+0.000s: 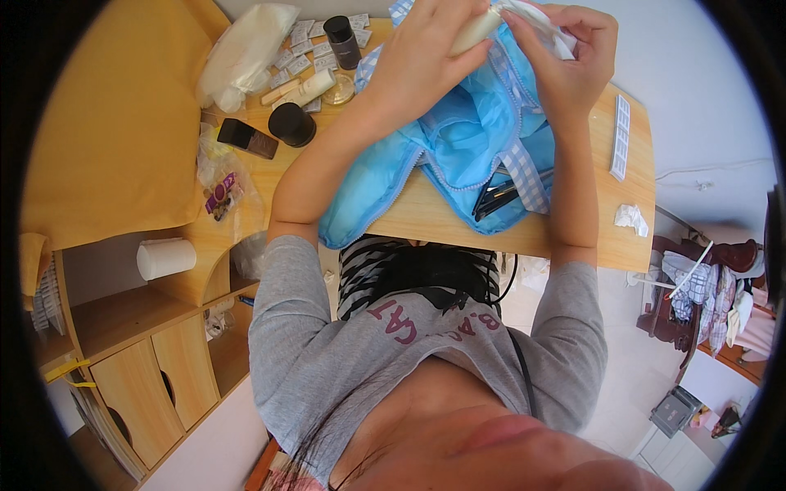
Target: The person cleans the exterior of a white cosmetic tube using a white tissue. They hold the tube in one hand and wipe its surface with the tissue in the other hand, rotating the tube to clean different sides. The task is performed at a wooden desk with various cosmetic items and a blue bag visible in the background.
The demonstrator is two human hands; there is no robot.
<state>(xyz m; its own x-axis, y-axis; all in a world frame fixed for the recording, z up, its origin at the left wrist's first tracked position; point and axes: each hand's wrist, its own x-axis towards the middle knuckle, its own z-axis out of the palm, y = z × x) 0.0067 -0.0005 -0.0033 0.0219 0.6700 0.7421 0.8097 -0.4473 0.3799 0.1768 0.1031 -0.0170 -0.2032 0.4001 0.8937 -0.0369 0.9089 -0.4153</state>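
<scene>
My left hand (424,58) grips a cream-coloured bottle or tube (478,30) near the top of the view. A crumpled white tissue or wipe (556,38) is pinched in my right hand (577,67), its edge touching the end of the bottle. Beneath both hands an unzipped blue bag (454,132) with a checked trim lies spread over the wooden desk. Several dark makeup brushes or pencils (498,195) rest in its near right part, partly under a checked strap (527,177). The far part of the bag is hidden behind my hands.
On the desk (417,208) at left stand a black jar (292,124), a dark bottle (342,42) and a square bottle (247,138). A white tube (313,88) lies among small packets. A clear plastic bag (227,190), a white strip (620,138) and crumpled tissue (631,220) lie farther out.
</scene>
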